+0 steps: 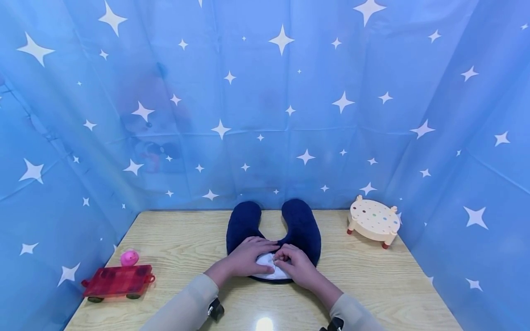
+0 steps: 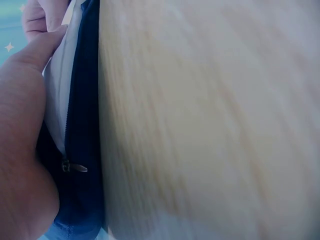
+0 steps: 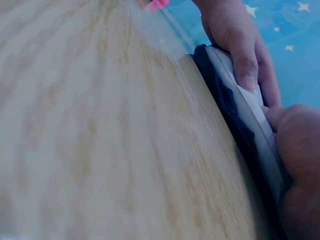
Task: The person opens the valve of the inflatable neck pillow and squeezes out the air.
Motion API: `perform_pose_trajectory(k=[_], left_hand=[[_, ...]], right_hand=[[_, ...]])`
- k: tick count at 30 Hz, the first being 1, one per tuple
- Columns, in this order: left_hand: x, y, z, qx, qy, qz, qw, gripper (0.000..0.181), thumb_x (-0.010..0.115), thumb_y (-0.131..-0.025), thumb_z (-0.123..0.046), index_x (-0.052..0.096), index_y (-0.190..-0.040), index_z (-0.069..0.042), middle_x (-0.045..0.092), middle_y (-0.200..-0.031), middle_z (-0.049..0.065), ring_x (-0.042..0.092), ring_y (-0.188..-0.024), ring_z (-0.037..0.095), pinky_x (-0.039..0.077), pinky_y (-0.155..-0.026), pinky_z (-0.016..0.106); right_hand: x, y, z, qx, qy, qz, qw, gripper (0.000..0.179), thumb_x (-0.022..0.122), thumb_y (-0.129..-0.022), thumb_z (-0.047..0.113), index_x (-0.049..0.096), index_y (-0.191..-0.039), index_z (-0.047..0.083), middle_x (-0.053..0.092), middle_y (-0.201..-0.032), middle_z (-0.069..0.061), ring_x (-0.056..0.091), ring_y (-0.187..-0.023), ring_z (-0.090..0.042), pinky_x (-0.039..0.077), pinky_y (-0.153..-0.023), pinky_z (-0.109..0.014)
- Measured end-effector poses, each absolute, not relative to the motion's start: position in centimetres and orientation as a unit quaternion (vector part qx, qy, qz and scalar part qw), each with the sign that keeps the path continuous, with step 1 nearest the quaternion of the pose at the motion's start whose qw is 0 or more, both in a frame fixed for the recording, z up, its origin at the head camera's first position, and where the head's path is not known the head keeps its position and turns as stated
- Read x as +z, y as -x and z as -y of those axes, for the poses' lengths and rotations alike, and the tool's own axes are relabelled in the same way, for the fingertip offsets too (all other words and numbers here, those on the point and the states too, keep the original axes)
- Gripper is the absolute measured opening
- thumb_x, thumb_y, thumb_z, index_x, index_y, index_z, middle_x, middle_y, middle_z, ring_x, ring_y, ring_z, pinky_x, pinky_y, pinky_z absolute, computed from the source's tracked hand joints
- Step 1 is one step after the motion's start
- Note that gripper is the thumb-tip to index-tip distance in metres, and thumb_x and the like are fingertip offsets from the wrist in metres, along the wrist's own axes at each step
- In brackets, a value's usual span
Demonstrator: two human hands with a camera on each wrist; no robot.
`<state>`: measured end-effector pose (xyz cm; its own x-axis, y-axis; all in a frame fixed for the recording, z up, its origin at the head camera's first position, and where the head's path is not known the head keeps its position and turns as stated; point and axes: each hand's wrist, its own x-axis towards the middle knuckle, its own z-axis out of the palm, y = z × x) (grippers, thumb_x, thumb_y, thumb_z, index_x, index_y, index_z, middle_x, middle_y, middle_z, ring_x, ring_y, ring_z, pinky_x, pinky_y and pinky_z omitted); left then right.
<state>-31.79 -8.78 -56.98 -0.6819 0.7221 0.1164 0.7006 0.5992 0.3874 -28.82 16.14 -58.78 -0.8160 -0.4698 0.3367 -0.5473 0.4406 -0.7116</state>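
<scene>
A dark blue U-shaped neck pillow (image 1: 304, 225) lies on the table with its curved end toward me. Along that end its zipper is undone, and a white inner lining (image 1: 282, 274) shows through the gap. In the left wrist view, the zipper pull (image 2: 77, 167) hangs at one end of the opening. My left hand (image 1: 248, 257) rests on the pillow with fingers extended, its thumb against the white lining. Beside it, my right hand (image 1: 296, 264) has curled fingers and pinches the white lining near the middle of the opening. Its fingertips are partly hidden.
A red toy cart (image 1: 120, 281) with dark wheels stands at the table's left, a pink toy (image 1: 129, 258) just behind it. At the right rear is a cream dotted toy table (image 1: 374, 219), tilted, with red-tipped legs. Blue star-patterned curtains (image 1: 248, 105) enclose the wooden table (image 1: 182, 239).
</scene>
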Motion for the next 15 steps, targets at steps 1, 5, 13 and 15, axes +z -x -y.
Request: perform_pose_trajectory(k=[1,5,13,15], left_hand=[[-56.95,31.77,8.78,0.206,-0.398,-0.893,0.027,0.074,0.070,-0.103,-0.063,0.056,-0.165,-0.025,0.051,-0.168,-0.011,0.047,-0.153,0.020,0.029,-0.129,0.052],[-56.83,31.71,8.74,0.206,-0.400,-0.893,0.027,0.074,0.070,-0.103,-0.063,0.056,-0.165,-0.024,0.052,-0.168,-0.010,0.047,-0.153,0.021,0.029,-0.129,0.052],[-56.80,31.68,8.73,0.205,-0.399,-0.893,0.030,0.074,0.069,-0.103,-0.063,0.056,-0.165,-0.024,0.052,-0.168,-0.009,0.046,-0.154,0.022,0.029,-0.129,0.053],[-56.88,31.70,8.74,0.204,-0.399,-0.894,0.031,0.074,0.069,-0.103,-0.064,0.056,-0.165,-0.024,0.052,-0.168,-0.009,0.046,-0.154,0.022,0.029,-0.129,0.052]], right_hand=[[-58.77,28.81,-16.15,0.436,-0.300,0.847,0.045,0.006,0.078,-0.104,0.010,0.078,-0.102,0.016,0.062,-0.095,0.011,0.059,-0.092,-0.012,0.051,-0.081,-0.028],[-58.77,28.81,-16.19,0.436,-0.302,0.847,0.046,0.006,0.078,-0.104,0.009,0.078,-0.102,0.015,0.062,-0.094,0.012,0.059,-0.092,-0.010,0.051,-0.080,-0.026],[-58.86,28.92,-16.17,0.437,-0.294,0.849,0.034,0.007,0.077,-0.104,0.008,0.079,-0.102,0.015,0.063,-0.095,0.012,0.059,-0.093,-0.010,0.052,-0.082,-0.027],[-58.90,28.94,-16.15,0.438,-0.291,0.850,0.028,0.008,0.077,-0.104,0.008,0.079,-0.103,0.015,0.063,-0.095,0.011,0.059,-0.093,-0.011,0.052,-0.082,-0.027]])
